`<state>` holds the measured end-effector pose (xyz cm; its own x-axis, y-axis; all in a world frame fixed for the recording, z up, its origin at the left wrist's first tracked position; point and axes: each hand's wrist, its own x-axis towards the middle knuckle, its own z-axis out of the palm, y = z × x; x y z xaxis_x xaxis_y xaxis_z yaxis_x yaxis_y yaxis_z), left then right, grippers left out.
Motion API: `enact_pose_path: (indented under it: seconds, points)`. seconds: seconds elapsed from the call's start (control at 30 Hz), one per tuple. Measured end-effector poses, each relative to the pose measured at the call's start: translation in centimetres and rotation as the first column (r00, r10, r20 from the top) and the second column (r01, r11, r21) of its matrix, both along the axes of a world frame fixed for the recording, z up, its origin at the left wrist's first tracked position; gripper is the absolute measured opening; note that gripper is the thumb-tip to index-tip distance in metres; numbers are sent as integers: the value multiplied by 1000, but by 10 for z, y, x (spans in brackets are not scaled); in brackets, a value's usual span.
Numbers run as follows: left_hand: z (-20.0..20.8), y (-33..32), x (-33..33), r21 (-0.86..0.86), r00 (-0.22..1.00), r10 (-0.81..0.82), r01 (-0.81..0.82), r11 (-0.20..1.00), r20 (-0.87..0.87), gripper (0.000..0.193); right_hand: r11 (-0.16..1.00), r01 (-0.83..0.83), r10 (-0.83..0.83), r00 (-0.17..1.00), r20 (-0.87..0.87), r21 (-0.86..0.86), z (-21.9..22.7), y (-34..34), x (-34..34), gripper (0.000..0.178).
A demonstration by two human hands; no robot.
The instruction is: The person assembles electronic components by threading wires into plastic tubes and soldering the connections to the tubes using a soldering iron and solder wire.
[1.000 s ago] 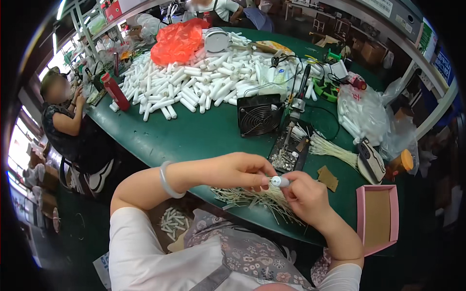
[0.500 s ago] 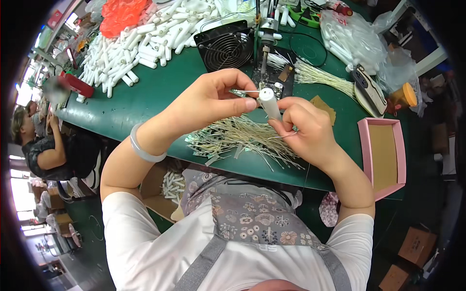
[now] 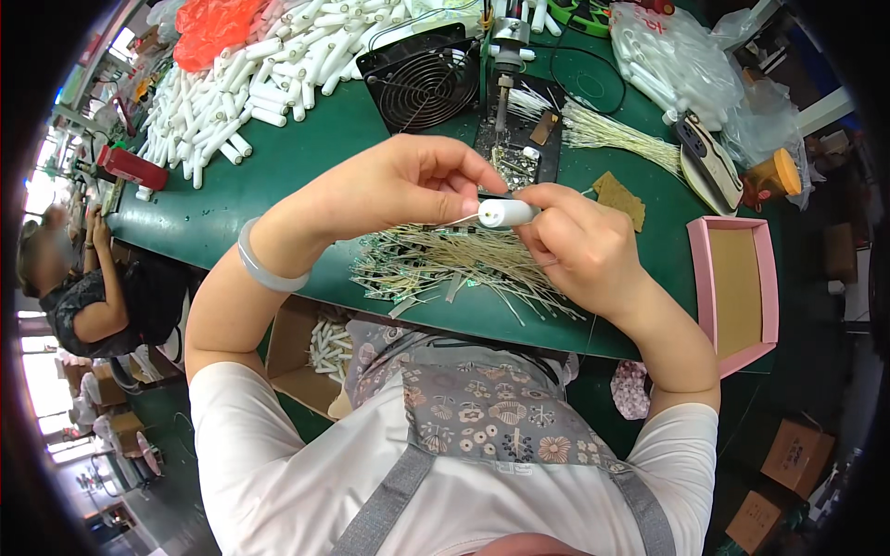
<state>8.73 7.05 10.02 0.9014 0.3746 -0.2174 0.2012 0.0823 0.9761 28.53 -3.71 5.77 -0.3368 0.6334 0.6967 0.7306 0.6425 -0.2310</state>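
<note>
Your right hand (image 3: 584, 243) holds the white tube (image 3: 505, 213), jutting left; your left hand (image 3: 408, 185), just beside it, pinches thin wire (image 3: 461, 221).

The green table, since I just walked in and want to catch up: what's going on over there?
A person holds a white tube in the right hand, while the left hand pinches what looks like a thin wire at its left end. Loose wires lie along the near edge of the green table. Farther back are a black fan and a big pile of white tubes; a pink box sits at the right.
</note>
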Motion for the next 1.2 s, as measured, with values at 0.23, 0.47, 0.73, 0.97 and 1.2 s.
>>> enact_pose_path:
  seconds: [0.23, 0.47, 0.73, 0.97, 1.2]
  points:
    - [-4, 1, 3, 59, 996, -80, 81, 995, -27, 25, 1000, 0, -1, 999, 41, 29, -6, 1, 1, 14]
    - [-7, -10, 4, 371, 979, 191, -203, 906, 69, 12, 996, -1, 2, 1000, 14, -92, -8, 1, 0, 18]
    - [-17, -6, -1, -132, 986, 138, -125, 983, 95, 20, 675, -379, 189, 918, -349, -633, 3, 2, 4, 29]
    - [-25, -2, 0, -388, 989, -35, 88, 917, 140, 16, 412, -562, 270, 827, -493, -718, 9, 6, 11, 33]
    - [-19, -8, 5, -173, 991, 31, -8, 985, 127, 15, 428, -581, 247, 812, -529, -692, 2, 7, 11, 40]
